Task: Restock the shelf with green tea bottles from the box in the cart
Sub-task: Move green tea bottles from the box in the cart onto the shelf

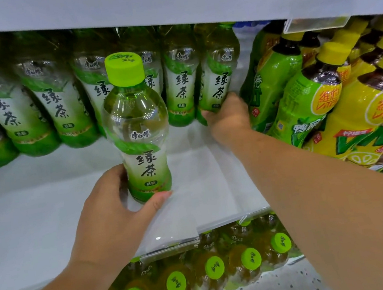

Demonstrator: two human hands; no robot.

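A green tea bottle (138, 127) with a lime cap stands upright on the white shelf (36, 214), near its front. My left hand (115, 218) grips that bottle round its base, thumb in front. Further back, my right hand (227, 118) holds the bottom of the rightmost green tea bottle (218, 73) in the back row. A row of several green tea bottles (58, 106) lines the rear of the shelf.
Green and yellow lemon tea bottles (340, 101) crowd the right side of the same shelf, touching my right wrist. The shelf above (167, 9) hangs low over the bottle tops. Below, a lower shelf holds more green-capped bottles (214, 267).
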